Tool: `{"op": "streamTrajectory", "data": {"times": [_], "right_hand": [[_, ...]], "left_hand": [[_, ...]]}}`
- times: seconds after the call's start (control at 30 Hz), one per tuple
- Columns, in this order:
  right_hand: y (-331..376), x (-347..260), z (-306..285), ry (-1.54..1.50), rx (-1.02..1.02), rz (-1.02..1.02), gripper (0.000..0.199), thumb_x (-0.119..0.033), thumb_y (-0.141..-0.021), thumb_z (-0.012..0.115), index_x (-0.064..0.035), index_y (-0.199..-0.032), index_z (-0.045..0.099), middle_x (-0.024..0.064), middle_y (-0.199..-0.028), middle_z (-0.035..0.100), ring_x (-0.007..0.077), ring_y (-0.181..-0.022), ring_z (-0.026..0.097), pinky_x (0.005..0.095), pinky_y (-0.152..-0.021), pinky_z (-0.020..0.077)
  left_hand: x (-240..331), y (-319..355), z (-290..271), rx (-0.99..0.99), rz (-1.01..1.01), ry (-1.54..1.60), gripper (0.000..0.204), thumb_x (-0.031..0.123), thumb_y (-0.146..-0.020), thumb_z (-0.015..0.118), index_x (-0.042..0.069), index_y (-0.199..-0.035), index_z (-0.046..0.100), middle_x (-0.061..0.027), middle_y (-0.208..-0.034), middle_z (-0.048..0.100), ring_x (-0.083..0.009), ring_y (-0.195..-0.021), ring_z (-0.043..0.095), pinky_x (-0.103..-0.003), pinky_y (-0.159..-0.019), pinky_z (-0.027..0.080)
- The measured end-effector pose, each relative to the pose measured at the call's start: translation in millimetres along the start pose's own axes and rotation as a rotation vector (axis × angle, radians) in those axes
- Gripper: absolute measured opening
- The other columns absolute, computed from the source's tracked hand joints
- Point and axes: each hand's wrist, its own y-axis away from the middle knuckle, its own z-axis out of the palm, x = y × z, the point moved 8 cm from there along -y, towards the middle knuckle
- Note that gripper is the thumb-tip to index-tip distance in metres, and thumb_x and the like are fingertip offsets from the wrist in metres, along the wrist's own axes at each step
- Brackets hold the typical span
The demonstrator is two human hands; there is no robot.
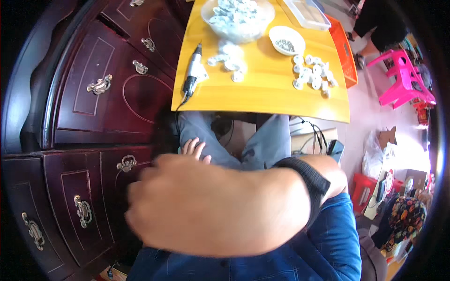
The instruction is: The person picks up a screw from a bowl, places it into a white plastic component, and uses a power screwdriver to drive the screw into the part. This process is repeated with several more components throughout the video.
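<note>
Filling the middle of the view, a bare forearm with a black wristband (313, 183) crosses from lower right to left, very close to the camera and smeared by blur. It ends in the right hand (152, 206). The fingers look loosely curled with nothing visible in them, but the blur is too heavy to tell whether they are closed or spread.

Only the fingers of the left hand (193, 148) show above that arm. They are slightly parted and lie flat on the knee of a grey trouser leg (206, 136), holding nothing.

The nearest thing to the right hand is an ornate brass drawer handle (126, 163) on the dark red carved wooden cabinet (93, 117) to the person's left. It sits just beside the knuckles, above and slightly left of them. Whether they touch cannot be told.

As a judgement, a hand this close to the cabinet front does best moving slowly. That keeps the knuckles off the brass fittings and the elbow clear of the table edge.

Beyond the knees stands a yellow wooden table (262, 93), well apart from both hands. On it lie a white and black electric screwdriver (193, 70) with a dark cord over the near edge, loose small white round parts (313, 72), a clear bowl (237, 18) heaped with more, and a small white dish (286, 41).
</note>
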Motion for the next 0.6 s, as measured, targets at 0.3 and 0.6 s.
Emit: {"op": "streamTrajectory", "data": {"times": [0.3,0.6], "right_hand": [[140.5,194.9,16.0,-0.373,0.121,0.589,0.028,-0.013,-0.092,0.067,-0.0041,-0.118,0.066,0.0083,-0.093,0.071,0.0166,-0.082,0.066,0.0317,-0.076,0.0521],[285.4,348.4,-18.1,0.218,0.571,1.243,0.02,-0.02,-0.086,0.067,-0.0041,-0.096,0.072,0.0144,-0.084,0.073,0.0279,-0.078,0.071,0.0382,-0.072,0.0548]], "left_hand": [[-12.4,-11.3,-16.2,0.178,-0.09,0.095,0.006,0.014,-0.088,0.066,0.008,-0.088,0.066,-0.0119,-0.093,0.066,-0.0354,-0.091,0.062,-0.043,-0.079,0.049],[5.5,-32.5,-14.7,-0.085,-0.156,0.412,0.014,0.013,-0.085,0.073,0.005,-0.094,0.066,-0.0141,-0.08,0.07,-0.0295,-0.07,0.07,-0.037,-0.062,0.053]]}}
